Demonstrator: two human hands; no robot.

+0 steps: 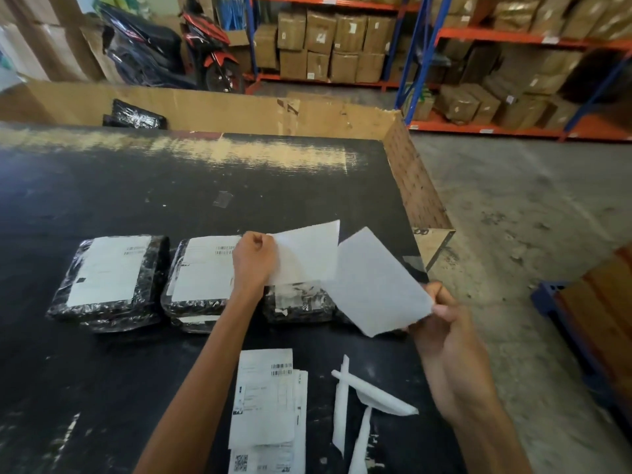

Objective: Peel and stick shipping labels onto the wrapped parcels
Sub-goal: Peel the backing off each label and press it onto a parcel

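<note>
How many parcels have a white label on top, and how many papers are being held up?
Parcels with a label on top: 2
Sheets held, one by the left hand, one by the right hand: 2
Total: 4

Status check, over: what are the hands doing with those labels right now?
Left hand pinches one white sheet, right hand a second sheet. Third parcel bare beneath. Nothing in the way.

1 head-worn camera looks forward and down across the black table (102, 186), close above the left hand (254, 258) and right hand (448, 323). Its wide angle reaches the far shelving (342, 46) and the floor (513, 200) at right.
</note>
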